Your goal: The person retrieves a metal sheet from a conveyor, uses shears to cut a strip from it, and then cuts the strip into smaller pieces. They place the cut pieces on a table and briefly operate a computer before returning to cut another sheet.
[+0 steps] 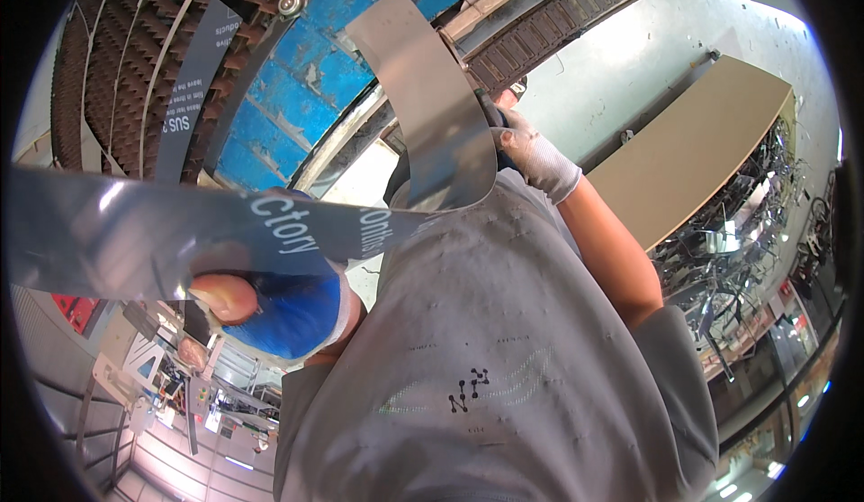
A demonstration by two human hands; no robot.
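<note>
Here, shiny strip point(99, 241) (white-lettered) clasped by left hand point(279, 311), grip of right hand point(536, 160) unclear.

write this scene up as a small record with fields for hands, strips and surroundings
left hand: blue-and-white glove, bare thumb tip; grips a long glossy grey strip with white lettering
right hand: whitish glove; at the right edge of a broad silver-brown strip, grip unclear
strip join: they meet before the grey shirt; one piece or two, cannot tell
left background: rust-brown toothed slats, blue-painted surface
right background: flat tan board, tangled shiny scraps
</note>
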